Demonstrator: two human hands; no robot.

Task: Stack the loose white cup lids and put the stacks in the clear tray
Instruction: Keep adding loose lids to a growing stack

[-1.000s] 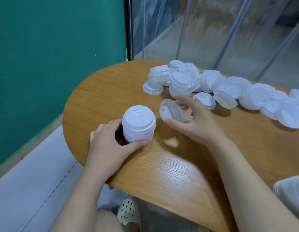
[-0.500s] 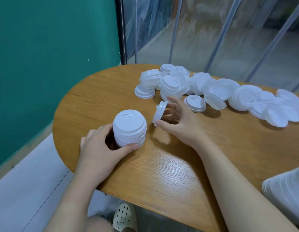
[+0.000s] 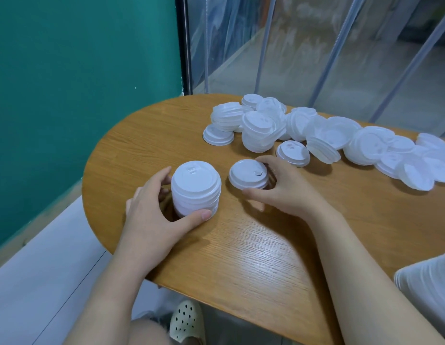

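Wooden table (image 3: 253, 245): left hand (image 3: 151, 215) grips lid stack (image 3: 195, 188), right hand (image 3: 286, 192) holds lid (image 3: 249, 174)

A wooden table (image 3: 253, 257) stands beside a teal wall (image 3: 79, 83).

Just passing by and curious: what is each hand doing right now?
Left hand: holds the stack of lids.
Right hand: holds a single lid.
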